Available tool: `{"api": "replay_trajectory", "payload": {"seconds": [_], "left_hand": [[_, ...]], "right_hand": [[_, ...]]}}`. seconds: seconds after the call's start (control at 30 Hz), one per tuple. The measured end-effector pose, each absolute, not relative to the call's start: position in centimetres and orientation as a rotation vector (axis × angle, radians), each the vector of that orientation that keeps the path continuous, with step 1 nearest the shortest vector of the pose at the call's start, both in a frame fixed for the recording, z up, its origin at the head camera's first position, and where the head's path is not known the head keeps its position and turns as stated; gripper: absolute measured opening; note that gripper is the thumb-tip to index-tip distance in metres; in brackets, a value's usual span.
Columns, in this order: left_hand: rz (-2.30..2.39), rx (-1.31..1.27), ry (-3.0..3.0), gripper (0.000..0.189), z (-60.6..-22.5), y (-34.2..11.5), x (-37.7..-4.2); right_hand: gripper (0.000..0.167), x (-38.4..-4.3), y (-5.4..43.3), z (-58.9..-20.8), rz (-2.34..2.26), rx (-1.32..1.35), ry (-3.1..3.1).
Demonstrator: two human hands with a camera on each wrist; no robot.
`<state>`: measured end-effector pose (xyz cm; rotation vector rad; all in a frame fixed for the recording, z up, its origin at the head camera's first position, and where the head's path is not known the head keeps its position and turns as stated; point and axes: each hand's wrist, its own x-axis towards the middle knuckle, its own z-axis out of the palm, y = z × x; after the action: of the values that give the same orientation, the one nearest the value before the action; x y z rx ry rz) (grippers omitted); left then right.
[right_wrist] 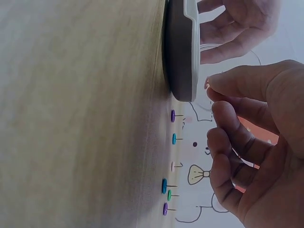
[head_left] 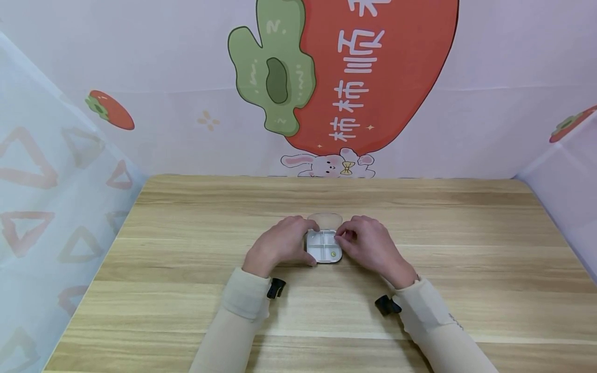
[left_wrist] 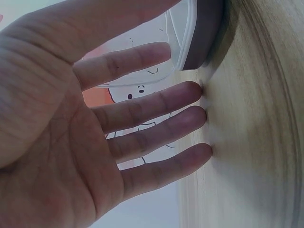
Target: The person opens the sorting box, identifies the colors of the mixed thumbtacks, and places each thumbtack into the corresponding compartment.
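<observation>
A small white case [head_left: 324,246] with four compartments stands on the table with its clear lid [head_left: 325,221] raised at the back. In its front right compartment lies a small yellow thumbtack [head_left: 333,254]. My left hand [head_left: 282,241] holds the case from the left, thumb at the front edge and index finger at the back. The other left fingers [left_wrist: 161,173] are spread, tips down at the table. Over the right rim, my right hand [head_left: 368,243] pinches a small pinkish thumbtack [right_wrist: 207,83] between thumb and index finger, mostly hidden by the fingertips.
Several coloured thumbtacks, among them a purple one [right_wrist: 173,116] and a blue one [right_wrist: 164,185], stand points up on the wooden table [head_left: 186,311] beyond the case's right side. The printed cloth [head_left: 186,134] hangs behind the table.
</observation>
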<state>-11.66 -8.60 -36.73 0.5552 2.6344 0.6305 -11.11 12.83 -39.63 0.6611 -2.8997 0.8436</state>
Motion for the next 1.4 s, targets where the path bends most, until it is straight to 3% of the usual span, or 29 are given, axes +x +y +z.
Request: {"api": "replay_trajectory", "payload": {"seconds": [1.4], "left_hand": [[0.599, 0.59, 2.651, 0.066, -36.81, -8.51, -11.61]], "right_hand": [[0.006, -11.02, 12.71, -39.57, 0.903, 0.672, -2.89]]}}
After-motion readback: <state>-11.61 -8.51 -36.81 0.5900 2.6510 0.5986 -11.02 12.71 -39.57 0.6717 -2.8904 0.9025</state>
